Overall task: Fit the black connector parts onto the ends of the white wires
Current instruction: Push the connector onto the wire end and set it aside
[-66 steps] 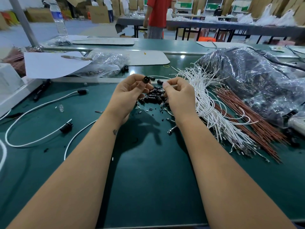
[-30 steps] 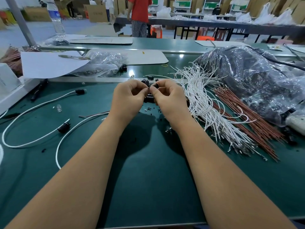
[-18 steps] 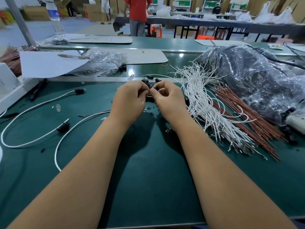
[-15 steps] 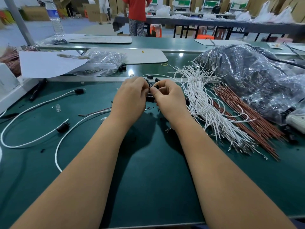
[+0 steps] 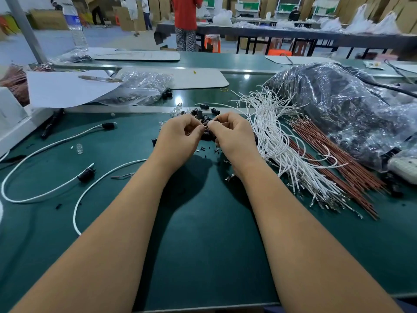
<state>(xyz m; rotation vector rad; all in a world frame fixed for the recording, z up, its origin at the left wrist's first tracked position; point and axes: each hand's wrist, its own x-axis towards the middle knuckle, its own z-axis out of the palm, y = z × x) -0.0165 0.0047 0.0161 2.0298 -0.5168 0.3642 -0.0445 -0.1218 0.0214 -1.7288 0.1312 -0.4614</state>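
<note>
My left hand (image 5: 179,137) and my right hand (image 5: 233,137) meet fingertip to fingertip over a small pile of black connector parts (image 5: 203,115). Together they pinch one small black connector part (image 5: 205,128), mostly hidden by the fingers. A loose white wire (image 5: 97,184) curves across the green table (image 5: 203,245) and runs under my left wrist; its end is hidden. A thick bundle of white wires (image 5: 277,143) lies just right of my right hand.
Two white wires with black connectors fitted (image 5: 86,175) (image 5: 108,125) lie at the left. Red-brown wires (image 5: 338,163) and a big plastic bag (image 5: 349,105) fill the right. A smaller clear bag (image 5: 140,86), white paper (image 5: 65,86) and a white box (image 5: 11,118) sit at the back left.
My hands have come together and sunk onto the connector pile. The loose white wire's end has slid right, under my left wrist. In the last half second they barely move.
</note>
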